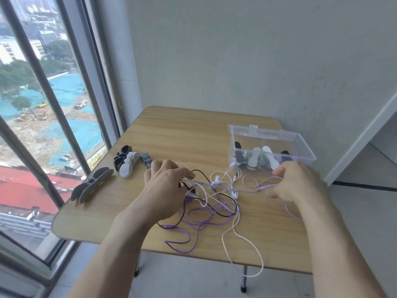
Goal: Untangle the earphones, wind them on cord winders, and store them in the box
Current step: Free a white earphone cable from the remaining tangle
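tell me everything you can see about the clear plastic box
The clear plastic box is a see-through rectangular tub standing upright and open at the table's far right corner, with a latch tab on its back rim. Inside lie several wound earphones on white, black and grey winders. The right hand is just in front of it.

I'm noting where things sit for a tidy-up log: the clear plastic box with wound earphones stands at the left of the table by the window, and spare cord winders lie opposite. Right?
Not quite. The head view shows the clear plastic box at the table's right, away from the window; the spare cord winders lie on the window side.
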Demonstrator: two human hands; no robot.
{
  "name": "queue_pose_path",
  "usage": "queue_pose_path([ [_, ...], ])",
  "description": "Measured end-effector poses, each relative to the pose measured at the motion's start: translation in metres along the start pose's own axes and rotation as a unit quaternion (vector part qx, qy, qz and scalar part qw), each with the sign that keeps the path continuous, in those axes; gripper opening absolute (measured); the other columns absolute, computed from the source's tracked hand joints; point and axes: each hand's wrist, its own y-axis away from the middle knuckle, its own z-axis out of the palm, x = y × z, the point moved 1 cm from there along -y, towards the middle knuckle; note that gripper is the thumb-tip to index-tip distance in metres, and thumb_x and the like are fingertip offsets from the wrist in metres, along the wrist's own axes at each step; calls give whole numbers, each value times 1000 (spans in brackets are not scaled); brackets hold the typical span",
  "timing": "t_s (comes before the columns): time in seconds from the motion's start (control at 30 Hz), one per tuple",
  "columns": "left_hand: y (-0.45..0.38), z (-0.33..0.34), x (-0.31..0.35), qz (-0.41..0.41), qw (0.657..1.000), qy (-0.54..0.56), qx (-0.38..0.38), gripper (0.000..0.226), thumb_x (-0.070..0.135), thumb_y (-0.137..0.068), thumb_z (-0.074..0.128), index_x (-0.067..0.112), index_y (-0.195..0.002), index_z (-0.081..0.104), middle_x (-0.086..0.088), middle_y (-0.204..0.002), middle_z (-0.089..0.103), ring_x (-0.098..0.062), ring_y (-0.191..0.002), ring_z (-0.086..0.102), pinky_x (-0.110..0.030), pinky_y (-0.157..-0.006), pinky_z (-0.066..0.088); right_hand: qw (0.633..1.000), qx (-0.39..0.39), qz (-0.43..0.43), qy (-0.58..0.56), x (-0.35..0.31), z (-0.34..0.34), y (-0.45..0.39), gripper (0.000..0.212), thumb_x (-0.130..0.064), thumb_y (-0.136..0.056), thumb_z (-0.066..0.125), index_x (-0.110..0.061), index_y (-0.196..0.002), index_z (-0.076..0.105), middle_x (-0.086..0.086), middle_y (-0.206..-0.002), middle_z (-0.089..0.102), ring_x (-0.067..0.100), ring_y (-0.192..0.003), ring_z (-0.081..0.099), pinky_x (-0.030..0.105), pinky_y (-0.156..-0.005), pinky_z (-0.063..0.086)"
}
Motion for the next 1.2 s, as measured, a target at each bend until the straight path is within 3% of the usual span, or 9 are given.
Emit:
queue_pose_path([
  [0.13,0,-1,4,-1,999,27,24,30,18,-94,55,36,-115,64,7,-121,47,-20,-121,28,-35,-101,24,941,-36,-228,-246,-30,8,15,16,-23,-84,78,-28,-99,73,-14,-100,73,6,-98,68,28,-92,53],
  [0.23,1,-3,9,10,997,63,34,19,19,-94,56,35,-101,64,8,-116,49,-19,-118,30,-34,-98,27,906,-108,-300,-280,-56,27,29,17,-25,-90,72,-34,-104,70,-14,-99,72,0,-93,67,30,-91,55],
  [0.47,6,-15,7,27,990,119,66,23,17,-93,60,40,-89,57,16,-107,50,-17,-111,35,-35,-96,32,919,-105,-293,-243,-75,42,27,15,-24,-96,61,-28,-106,71,-13,-84,68,-2,-63,58,7,-56,40],
  [0.57,6,-17,2,14,995,89,44,20,16,-93,58,36,-91,58,13,-110,50,-16,-112,32,-33,-94,29,936,-123,-291,-154,-72,46,24,21,-20,-96,58,-28,-112,69,-12,-92,66,1,-78,59,5,-59,39],
  [0.67,6,-20,-2,10,997,72,4,23,15,-90,57,38,-88,54,10,-112,51,-17,-114,33,-33,-93,30,945,-95,-300,-88,-72,53,22,15,-31,-90,69,-28,-104,71,-12,-88,64,9,-90,56,22,-73,44],
  [0.77,8,-24,-1,-3,996,81,-34,13,26,-79,57,38,-83,54,12,-115,51,-16,-116,32,-34,-97,31,947,-69,-302,-91,-74,56,23,9,-33,-89,70,-26,-84,69,-9,-87,62,11,-86,57,24,-69,43],
  [0.87,9,-29,-4,-25,992,108,-54,27,41,-64,47,31,-84,62,17,-114,52,-13,-116,32,-35,-98,28,939,-55,-287,-183,-75,49,18,13,-31,-98,58,-22,-90,62,-6,-91,67,5,-82,60,13,-65,42],
  [1.0,5,-26,-8,-17,992,121,21,55,68,-81,38,26,-72,72,26,-104,58,-13,-111,38,-41,-100,30,839,-50,-275,-467,-77,29,20,11,-19,-102,55,-14,-93,58,-1,-89,74,13,-84,71,33,-82,57],
  [1.2,3,-20,-7,11,983,91,157,30,41,-88,69,23,-64,70,22,-99,64,-3,-110,37,-21,-83,13,631,-116,-242,-728,-76,4,27,14,-12,-103,44,-9,-94,54,15,-102,72,33,-93,71,43,-73,58],
])
